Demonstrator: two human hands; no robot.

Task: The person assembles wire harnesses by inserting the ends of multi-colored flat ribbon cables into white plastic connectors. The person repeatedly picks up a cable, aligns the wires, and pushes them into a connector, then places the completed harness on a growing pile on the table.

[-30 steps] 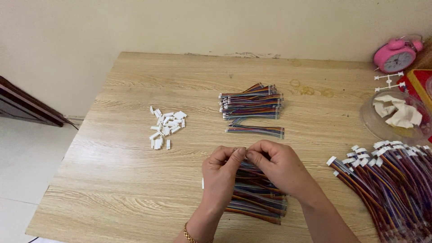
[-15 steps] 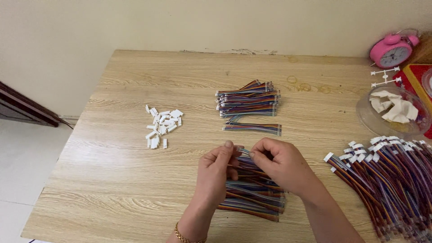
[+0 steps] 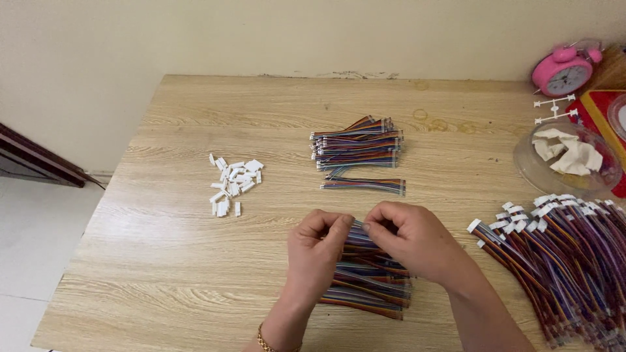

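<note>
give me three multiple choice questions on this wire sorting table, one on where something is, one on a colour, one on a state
1. Where is the heap of small white connector housings?
A. left of the hands
B. on the far right edge
C. inside the clear bowl

2. What colour is the alarm clock?
A. blue
B. pink
C. black

3. What are the left hand and right hand doing?
A. resting flat on bare table
B. lifting the clear bowl
C. pinching a wire bundle between them above a pile of wires

Answers:
1. A: the white pieces lie on the wooden table to the left of both hands.
2. B: the clock at the far right corner has a pink case.
3. C: the fingertips of both hands meet on the coloured wires above the near pile.
</note>
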